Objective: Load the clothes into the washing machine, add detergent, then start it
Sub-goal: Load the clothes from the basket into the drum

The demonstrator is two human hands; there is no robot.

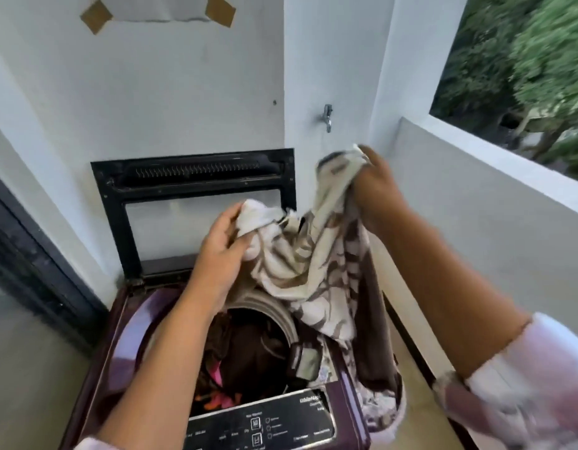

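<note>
Two grips, one garment. My left grip (222, 241) is curled round a bunched white end of the cream-and-brown printed cloth (313, 254), above the rear of the drum opening (274, 308). My right grip (375, 186) is clamped on the other end, higher and to the right of the opening. The cloth sags between them. Most of it hangs over the right rim of the opening, not over the hole.

Dark clothes (248, 349) already lie inside the opening. The lid (190, 177) stands upright behind it. The control panel (258, 427) lies in front of it. No detergent in view.

Risks, as I judge them:
- The lower folds and a brown length (378, 319) trail outside, right of the opening, toward what looks like a basket (390, 414). If I let go now, that weight would likely pull the cloth off the washing machine (118, 336).
- If I release one end first, the cloth would swing. It could land across the control panel.
- A fold left on the rim could get trapped when the lid comes down.

The right side is blurred, so I cannot tell whether the brown length belongs to this cloth.
</note>
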